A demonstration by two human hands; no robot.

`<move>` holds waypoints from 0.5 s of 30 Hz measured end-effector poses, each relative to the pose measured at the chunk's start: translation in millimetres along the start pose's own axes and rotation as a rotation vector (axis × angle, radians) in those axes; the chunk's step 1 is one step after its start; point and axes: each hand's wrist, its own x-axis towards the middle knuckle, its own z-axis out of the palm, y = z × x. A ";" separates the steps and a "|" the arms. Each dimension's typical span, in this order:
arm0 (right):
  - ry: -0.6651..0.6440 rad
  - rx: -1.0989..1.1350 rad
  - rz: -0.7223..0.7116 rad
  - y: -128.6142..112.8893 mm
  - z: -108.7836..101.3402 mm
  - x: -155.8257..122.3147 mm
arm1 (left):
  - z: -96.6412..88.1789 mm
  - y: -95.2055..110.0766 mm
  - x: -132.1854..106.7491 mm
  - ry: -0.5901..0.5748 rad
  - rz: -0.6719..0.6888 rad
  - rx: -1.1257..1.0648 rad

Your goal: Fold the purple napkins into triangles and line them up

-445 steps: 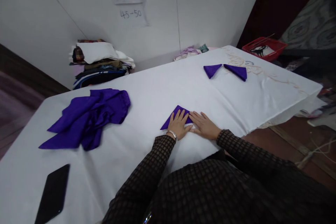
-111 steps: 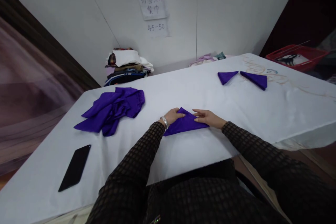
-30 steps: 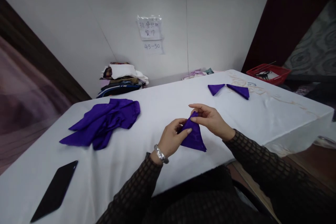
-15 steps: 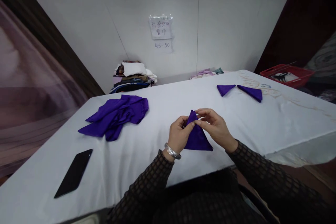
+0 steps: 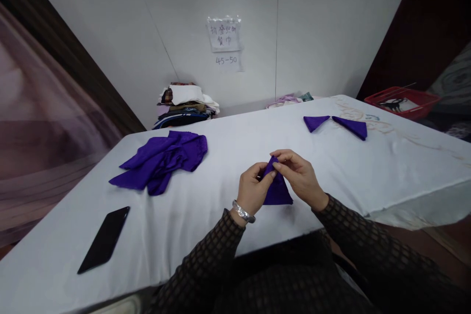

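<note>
A purple cloth napkin, folded into a triangle, is held up over the near middle of the table, its point upward. My left hand pinches its left side between thumb and fingers; a silver bangle circles that wrist. At the peak, my right hand grips the cloth with thumb and fingertips. The fingers hide part of the upper folds. Farther back on the right lie two folded purple napkins, a small triangle and a longer one. A loose heap of purple napkins lies to the left.
A black phone lies at the near left of the white-covered table. Folded clothes are stacked by the wall, with pinkish fabric farther right. A red basket stands at the far right. Handwritten paper hangs on the wall.
My right fingers have closed over the napkin's tip, which showed free above them before. The lower edge of the napkin looks narrower and slightly higher. Napkins on the table stay put.
</note>
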 end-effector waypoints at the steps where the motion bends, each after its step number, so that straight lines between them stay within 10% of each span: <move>1: 0.001 -0.006 -0.012 -1.1 -0.5 -0.1 | -0.1 0.3 0.0 -0.005 0.002 0.001; 15: -0.011 0.028 -0.012 -3.9 -6.1 5.3 | -0.3 1.6 0.0 -0.058 0.017 0.016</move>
